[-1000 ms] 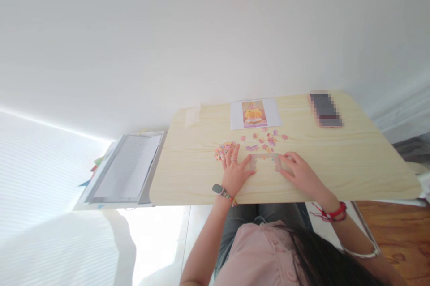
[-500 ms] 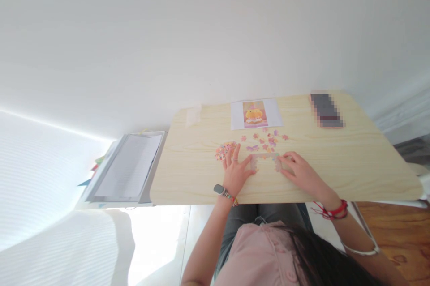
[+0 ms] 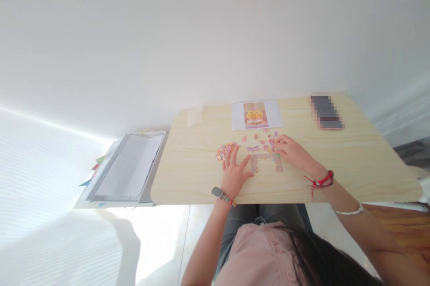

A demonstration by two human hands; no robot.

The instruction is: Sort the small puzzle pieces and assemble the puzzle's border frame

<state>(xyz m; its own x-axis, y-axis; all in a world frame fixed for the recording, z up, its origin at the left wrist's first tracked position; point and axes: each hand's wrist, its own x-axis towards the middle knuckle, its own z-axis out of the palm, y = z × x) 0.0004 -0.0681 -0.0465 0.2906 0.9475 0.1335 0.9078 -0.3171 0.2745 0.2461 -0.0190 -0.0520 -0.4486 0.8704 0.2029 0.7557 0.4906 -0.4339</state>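
Note:
A partly joined jigsaw puzzle border (image 3: pixel 281 164) lies near the table's front edge, with a top strip and two short sides. My left hand (image 3: pixel 235 173) rests flat with fingers spread, its thumb and index finger beside the border's left side. Its other fingertips touch the edge of a heap of puzzle pieces (image 3: pixel 224 151). Above the border's right corner is my right hand (image 3: pixel 295 154), fingers bent and drawn together at the loose puzzle pieces (image 3: pixel 264 142). Whatever lies between those fingertips is hidden.
Behind the pieces lies a sheet with a printed picture (image 3: pixel 255 116). A phone (image 3: pixel 326 111) is at the back right, a pale, thin wrapper (image 3: pixel 195 116) at the back left. Left of the table (image 3: pixel 188 174) stands a grey tray holding papers (image 3: pixel 129 165).
My right hand has left the border's right side and moved up to the loose pieces. My left hand stays almost in place, its thumb and index finger slightly farther from the border.

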